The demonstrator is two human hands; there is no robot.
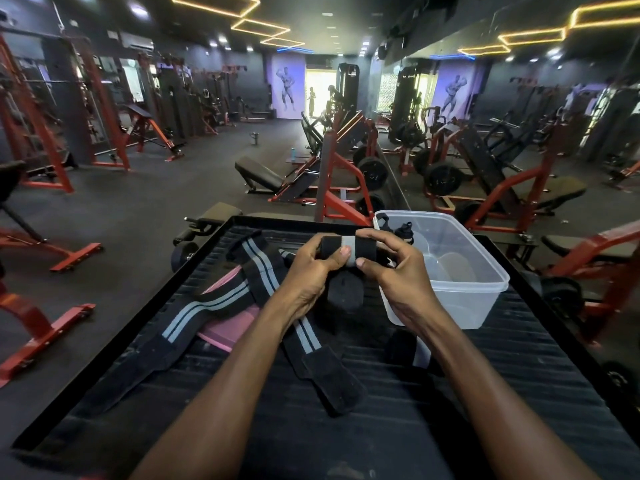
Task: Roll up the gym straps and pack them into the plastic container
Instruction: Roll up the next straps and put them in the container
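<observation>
Left hand [311, 268] and right hand [391, 268] at frame centre, fingers and thumbs curled round a rolled black strap with a grey stripe [348, 251], gripping it from both ends, its loose tail hanging below. Just right of the hands, touching the right wrist, a clear plastic container [464, 271] on the dark ribbed surface [485, 375]. Lower left, unrolled black-and-grey straps [256, 268] sprawled over a pink band [225, 327].

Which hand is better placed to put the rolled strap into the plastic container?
Probably the right hand. It grips the rolled strap at the end nearest the plastic container, which stands just right of it. The left hand would have to reach across.
</observation>
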